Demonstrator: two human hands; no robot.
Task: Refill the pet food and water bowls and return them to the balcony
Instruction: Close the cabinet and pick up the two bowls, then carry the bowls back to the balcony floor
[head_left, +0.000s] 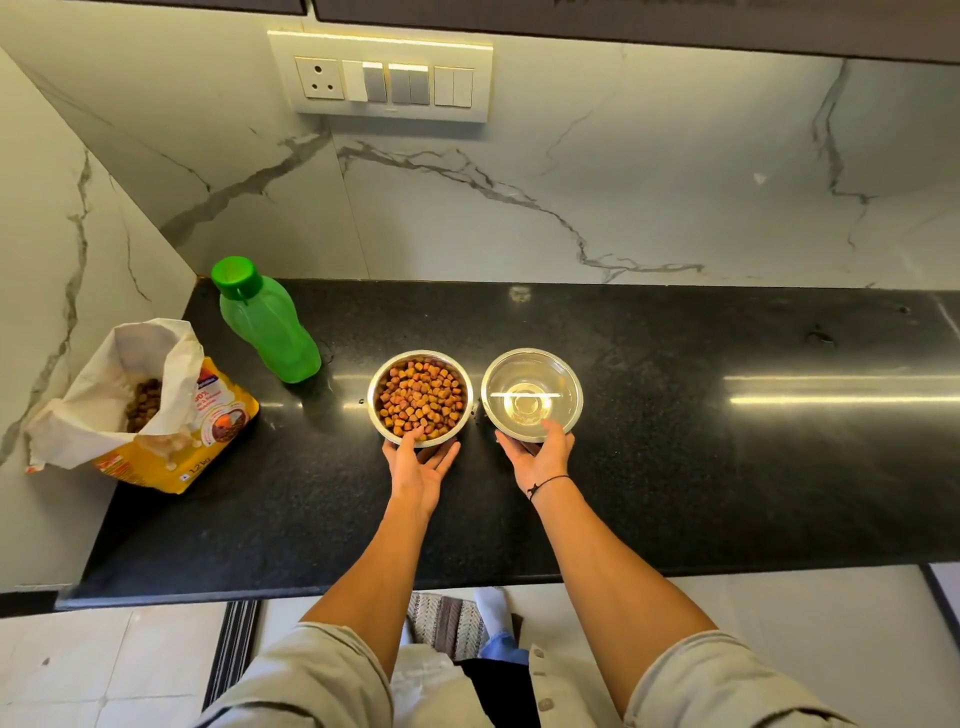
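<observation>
Two steel bowls stand side by side on the black counter (675, 467). The food bowl (420, 397) on the left is full of brown kibble. The water bowl (532, 394) on the right holds clear water. My left hand (418, 467) grips the near rim of the food bowl, thumb over the edge and fingers under it. My right hand (537, 454) holds the near rim of the water bowl the same way. Both bowls rest on or just above the counter; I cannot tell which.
A green water bottle (267, 322) with its cap on stands behind and left of the food bowl. An open yellow pet food bag (150, 410) sits at the counter's left end by the marble wall. A switch panel (384, 78) is on the back wall.
</observation>
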